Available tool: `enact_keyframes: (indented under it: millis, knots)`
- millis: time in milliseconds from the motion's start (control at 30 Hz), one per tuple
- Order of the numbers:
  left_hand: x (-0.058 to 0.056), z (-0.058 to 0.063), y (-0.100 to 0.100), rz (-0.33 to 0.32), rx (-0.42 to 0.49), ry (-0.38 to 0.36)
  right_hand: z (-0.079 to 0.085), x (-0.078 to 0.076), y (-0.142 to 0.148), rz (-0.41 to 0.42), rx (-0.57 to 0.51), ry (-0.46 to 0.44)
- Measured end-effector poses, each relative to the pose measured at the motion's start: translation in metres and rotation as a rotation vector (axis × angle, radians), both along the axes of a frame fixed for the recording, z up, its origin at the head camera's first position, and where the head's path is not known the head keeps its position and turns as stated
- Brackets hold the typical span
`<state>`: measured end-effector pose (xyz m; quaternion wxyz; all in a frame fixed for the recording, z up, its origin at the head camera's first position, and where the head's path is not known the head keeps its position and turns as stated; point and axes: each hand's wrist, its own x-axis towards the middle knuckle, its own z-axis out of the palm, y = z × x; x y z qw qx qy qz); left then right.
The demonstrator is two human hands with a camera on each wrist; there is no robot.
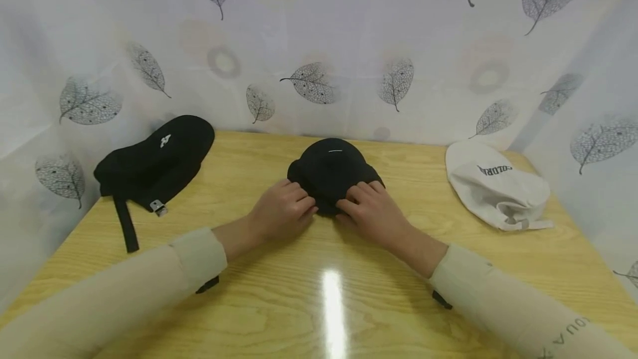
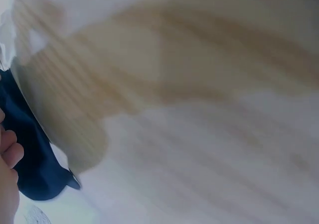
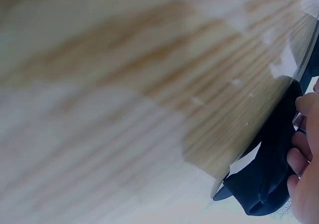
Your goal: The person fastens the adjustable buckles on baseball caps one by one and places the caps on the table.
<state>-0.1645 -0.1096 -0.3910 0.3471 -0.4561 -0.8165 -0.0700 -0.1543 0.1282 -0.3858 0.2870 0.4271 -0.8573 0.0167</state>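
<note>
A black cap [image 1: 333,168] with a short white line on its front sits near the middle of the table. My left hand [image 1: 283,209] grips the cap's near edge on the left, fingers curled over it. On the right side of that same edge, my right hand [image 1: 374,214] holds on with bent fingers, thumb underneath. In the left wrist view the cap [image 2: 35,149] shows at the left border beside the fingers [image 2: 11,147]. The right wrist view has it [image 3: 266,171] at lower right, against the fingers [image 3: 297,160].
To the left lies another black cap [image 1: 164,162] with a white emblem, its strap [image 1: 127,225] and metal buckle [image 1: 158,208] hanging toward me. A white cap [image 1: 498,187] with dark lettering rests on the right. Behind the wooden table [image 1: 249,303] hangs a leaf-patterned curtain [image 1: 339,32].
</note>
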Motion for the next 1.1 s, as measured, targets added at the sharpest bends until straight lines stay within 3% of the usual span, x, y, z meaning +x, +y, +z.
enact_keyframes:
  millis: [300, 467, 567, 733, 900, 1100]
  knots:
    - [-0.006, 0.004, -0.033, 0.055, 0.016, -0.051, 0.003, -0.007, 0.006, -0.026, 0.008, 0.001]
    - [-0.011, 0.006, -0.05, 0.081, 0.034, -0.03, 0.006, -0.009, 0.01, -0.047, 0.01, -0.02]
    - [-0.008, 0.0, -0.058, 0.084, 0.037, -0.019, 0.002, -0.003, 0.011, -0.037, 0.007, -0.01]
    - [0.001, -0.01, -0.065, 0.084, 0.032, -0.02, -0.008, 0.01, 0.016, -0.025, -0.009, -0.022]
    - [-0.001, -0.009, -0.069, 0.102, 0.03, -0.024, -0.007, 0.008, 0.026, -0.041, -0.04, -0.036]
    - [-0.005, -0.004, -0.078, 0.17, 0.009, -0.058, -0.001, 0.002, 0.034, -0.018, -0.05, 0.017]
